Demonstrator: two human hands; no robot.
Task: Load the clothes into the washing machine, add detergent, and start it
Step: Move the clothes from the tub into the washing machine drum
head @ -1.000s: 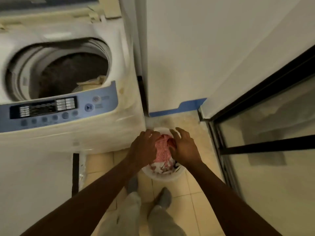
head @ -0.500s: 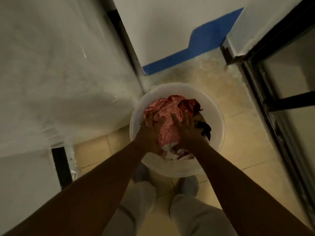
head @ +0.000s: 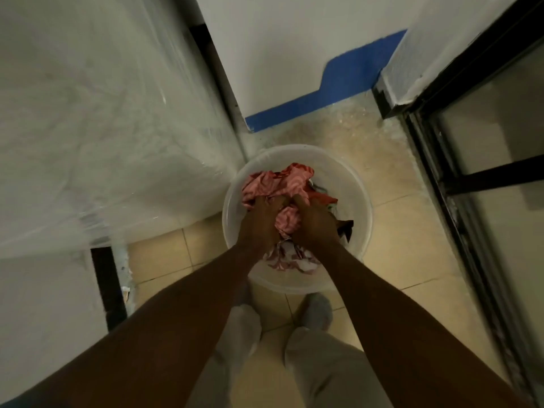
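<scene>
A white plastic basin stands on the tiled floor, holding a heap of clothes. On top lies a pink patterned garment; darker and white pieces show beneath it. My left hand and my right hand are side by side inside the basin, both with fingers curled into the pink garment. The washing machine's white side fills the left of the view; its opening and panel are out of sight.
A white wall with a blue skirting strip rises behind the basin. A black-framed glass door runs along the right. My feet stand just below the basin on beige tiles.
The view has dropped from the machine's open top down to the basin. My hands have sunk deeper into the clothes and closed on the pink garment.
</scene>
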